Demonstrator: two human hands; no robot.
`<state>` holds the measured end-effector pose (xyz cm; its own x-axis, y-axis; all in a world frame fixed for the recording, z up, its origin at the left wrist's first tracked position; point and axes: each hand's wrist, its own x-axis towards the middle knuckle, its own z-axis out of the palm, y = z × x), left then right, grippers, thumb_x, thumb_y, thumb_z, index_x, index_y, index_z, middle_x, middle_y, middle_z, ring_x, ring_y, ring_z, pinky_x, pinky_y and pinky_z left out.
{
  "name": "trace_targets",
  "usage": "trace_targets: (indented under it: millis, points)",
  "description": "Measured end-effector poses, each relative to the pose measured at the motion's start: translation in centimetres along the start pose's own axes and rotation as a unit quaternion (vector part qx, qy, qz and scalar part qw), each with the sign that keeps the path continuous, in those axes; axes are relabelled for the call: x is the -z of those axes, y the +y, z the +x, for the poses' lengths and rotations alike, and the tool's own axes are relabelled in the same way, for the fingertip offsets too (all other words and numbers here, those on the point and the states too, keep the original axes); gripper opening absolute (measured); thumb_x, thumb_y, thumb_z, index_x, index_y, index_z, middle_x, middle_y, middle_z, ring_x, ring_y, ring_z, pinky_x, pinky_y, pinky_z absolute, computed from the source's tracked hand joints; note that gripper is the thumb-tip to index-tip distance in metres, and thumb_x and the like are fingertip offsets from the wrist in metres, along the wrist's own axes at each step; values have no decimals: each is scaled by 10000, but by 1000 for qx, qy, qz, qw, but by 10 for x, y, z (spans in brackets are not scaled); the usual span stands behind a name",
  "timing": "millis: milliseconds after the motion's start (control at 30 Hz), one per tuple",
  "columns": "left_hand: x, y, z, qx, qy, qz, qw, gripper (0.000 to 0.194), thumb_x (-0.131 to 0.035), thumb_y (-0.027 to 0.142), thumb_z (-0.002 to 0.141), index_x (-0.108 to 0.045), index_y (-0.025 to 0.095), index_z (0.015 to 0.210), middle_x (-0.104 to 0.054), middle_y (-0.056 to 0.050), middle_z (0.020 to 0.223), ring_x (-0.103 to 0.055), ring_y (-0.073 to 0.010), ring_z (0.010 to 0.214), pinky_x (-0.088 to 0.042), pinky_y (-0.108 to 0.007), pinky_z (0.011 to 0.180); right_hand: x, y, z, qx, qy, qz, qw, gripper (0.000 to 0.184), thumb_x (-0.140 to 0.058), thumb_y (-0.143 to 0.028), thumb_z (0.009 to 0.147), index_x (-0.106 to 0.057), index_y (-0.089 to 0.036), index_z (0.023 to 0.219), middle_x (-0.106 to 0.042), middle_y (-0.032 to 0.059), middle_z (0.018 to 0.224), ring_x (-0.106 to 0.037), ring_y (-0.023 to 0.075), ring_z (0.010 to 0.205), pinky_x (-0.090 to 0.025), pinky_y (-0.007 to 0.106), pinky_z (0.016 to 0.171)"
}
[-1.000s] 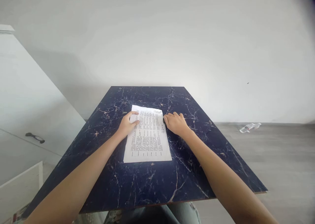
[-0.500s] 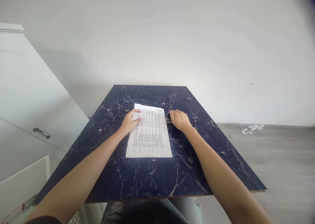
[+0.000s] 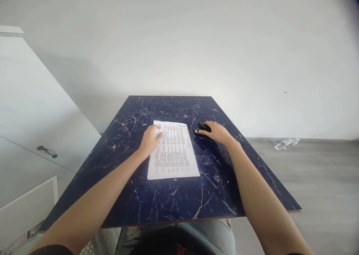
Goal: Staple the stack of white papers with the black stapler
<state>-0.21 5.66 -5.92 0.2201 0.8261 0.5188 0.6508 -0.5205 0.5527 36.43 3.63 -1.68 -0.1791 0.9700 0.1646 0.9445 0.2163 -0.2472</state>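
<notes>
"Supporting all items: which surface?"

"The dark-blue marble-patterned table (image 3: 174, 200). The printed sheet (image 3: 174, 150) lies flat on it, between the two hands."

"State the condition of each hand."

"Left hand (image 3: 151, 138): thumb and index finger rest on the sheet's upper left margin; whether they grip cannot be told. Right hand (image 3: 220, 132): closed around the black stapler (image 3: 204, 127), just beside the sheet's upper right edge, not touching it."

"Smallest item?"

"A small rectangular piece (image 3: 144, 125), near the left fingers."

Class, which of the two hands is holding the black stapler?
The right hand, holding the black stapler; the left hand instead rests on the printed sheet.
</notes>
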Motion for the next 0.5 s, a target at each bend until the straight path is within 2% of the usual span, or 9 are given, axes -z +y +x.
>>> trace_targets:
  millis: [100, 233, 367, 500]
  points:
    - [-2, 1, -5, 2, 10, 70, 998, 236, -628, 172, 904, -669, 181, 1137, -613, -150, 1299, -569, -315, 1245, -451, -503, 1118, -2, 1, 1, -11, -21, -25, 999, 257, -653, -397, 932, -612, -223, 1115, -721, 103, 1059, -654, 272, 923, -412, 314, 677]
    - [-3, 0, -8, 8, 4, 143, 990, 178, -610, 175, 904, -756, 182, 1006, -569, -168, 1349, -502, -365, 1287, -432, -546, 1127, -7, -11, 4, -59, 26, -52, 997, 195, -649, -345, 920, -606, -214, 1057, -705, 114, 1013, -656, 273, 860, -392, 318, 648]
    - [-4, 3, -9, 17, -52, 125, 991, 200, -608, 185, 900, -807, 212, 913, -630, -131, 1237, -553, -327, 1176, -471, -517, 1074, -14, -47, 4, -67, 104, 8, 992, 194, -611, -371, 945, -584, -205, 1042, -691, 123, 1004, -645, 268, 863, -415, 325, 662]
    - [-5, 10, -10, 22, -101, 95, 990, 233, -604, 212, 909, -796, 259, 1032, -659, -98, 1171, -582, -321, 1145, -462, -546, 1031, -27, -95, -1, -7, 67, 113, 991, 165, -623, -352, 937, -566, -215, 1008, -696, 87, 954, -632, 223, 796, -429, 313, 645]
